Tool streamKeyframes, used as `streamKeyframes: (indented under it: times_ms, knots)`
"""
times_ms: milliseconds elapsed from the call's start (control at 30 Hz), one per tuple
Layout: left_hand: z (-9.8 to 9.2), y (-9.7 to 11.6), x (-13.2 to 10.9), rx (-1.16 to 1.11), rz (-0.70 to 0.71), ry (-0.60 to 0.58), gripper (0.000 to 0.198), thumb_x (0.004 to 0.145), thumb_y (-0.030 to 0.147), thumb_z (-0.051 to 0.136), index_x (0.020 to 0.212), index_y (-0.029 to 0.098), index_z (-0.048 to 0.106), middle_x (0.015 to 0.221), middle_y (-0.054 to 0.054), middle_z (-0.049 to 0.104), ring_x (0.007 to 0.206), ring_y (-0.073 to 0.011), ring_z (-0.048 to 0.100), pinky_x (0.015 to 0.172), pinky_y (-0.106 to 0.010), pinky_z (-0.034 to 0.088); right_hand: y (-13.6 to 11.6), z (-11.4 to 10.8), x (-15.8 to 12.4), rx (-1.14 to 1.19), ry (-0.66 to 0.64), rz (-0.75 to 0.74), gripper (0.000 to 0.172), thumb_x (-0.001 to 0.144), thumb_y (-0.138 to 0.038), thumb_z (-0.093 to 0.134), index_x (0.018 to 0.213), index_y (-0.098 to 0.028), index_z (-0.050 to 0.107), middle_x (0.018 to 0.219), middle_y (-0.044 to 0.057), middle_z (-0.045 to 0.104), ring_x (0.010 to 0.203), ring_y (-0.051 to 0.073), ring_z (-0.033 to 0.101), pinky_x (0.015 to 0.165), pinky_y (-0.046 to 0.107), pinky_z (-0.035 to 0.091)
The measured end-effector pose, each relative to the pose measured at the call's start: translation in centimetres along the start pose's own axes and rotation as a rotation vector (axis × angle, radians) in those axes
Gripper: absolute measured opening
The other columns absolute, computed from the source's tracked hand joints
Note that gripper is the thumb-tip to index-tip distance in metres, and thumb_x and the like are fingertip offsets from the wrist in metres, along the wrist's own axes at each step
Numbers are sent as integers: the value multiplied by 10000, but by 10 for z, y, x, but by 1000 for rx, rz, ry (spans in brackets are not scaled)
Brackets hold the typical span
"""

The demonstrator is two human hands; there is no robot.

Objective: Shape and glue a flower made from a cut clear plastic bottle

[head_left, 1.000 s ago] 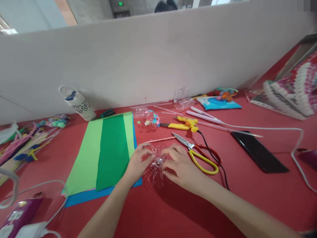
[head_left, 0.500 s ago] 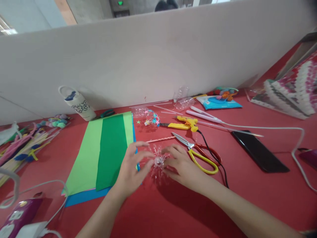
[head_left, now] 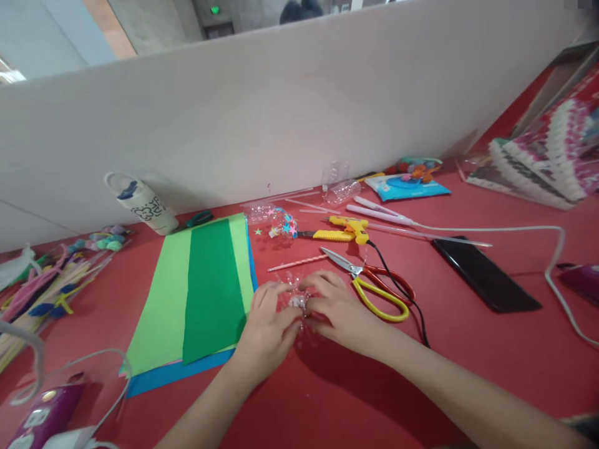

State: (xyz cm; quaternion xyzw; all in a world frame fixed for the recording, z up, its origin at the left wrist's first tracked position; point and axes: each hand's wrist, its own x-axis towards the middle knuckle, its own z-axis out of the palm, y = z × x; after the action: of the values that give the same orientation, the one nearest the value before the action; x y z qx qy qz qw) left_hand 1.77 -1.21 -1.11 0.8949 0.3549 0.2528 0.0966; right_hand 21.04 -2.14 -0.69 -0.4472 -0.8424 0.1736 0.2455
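Observation:
A clear plastic bottle top (head_left: 296,302), its sides cut into strips that splay out like petals, lies neck up on the red table between my hands. My left hand (head_left: 270,319) presses its fingers and thumb on the left side of the piece. From the right, my right hand (head_left: 331,305) curls its fingers over the strips, partly covering them. Just beyond is a pink striped stick (head_left: 297,263). Scissors (head_left: 369,282) with one yellow and one red handle lie open beside my right hand. Green felt sheets (head_left: 211,293) lie to the left of my left hand.
Behind are a yellow glue gun (head_left: 350,228), a yellow utility knife (head_left: 327,235), a star-covered clear ball (head_left: 283,224) and a pale hair straightener (head_left: 379,213). A black phone (head_left: 484,274) lies right; a white bottle (head_left: 145,204) stands by the partition (head_left: 224,118).
My left hand has moved in to the right, and its fingers now touch the bottle top. My right hand stays close around it. The whole view has shifted slightly.

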Motion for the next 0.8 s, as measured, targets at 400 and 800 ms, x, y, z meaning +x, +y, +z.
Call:
streamKeyframes:
  times_ms: [400,800]
  knots:
    - [0,-5,4,71,64,-19,119,851,152,499,867,191,611,1199,-88,516,1154,-239,421,1054,-484,297,3,3,1,-218,58,-82,102,801,-147,599,868,-160,674,1132,96,571,1097,250,411,957,436,351]
    - [3,-5,9,135,-20,-53,136,838,144,508,779,194,620,1314,-88,453,1267,-261,336,1091,-539,229,4,9,1,-269,79,-69,134,835,-138,561,874,-174,684,1123,80,589,1090,247,423,961,428,341]
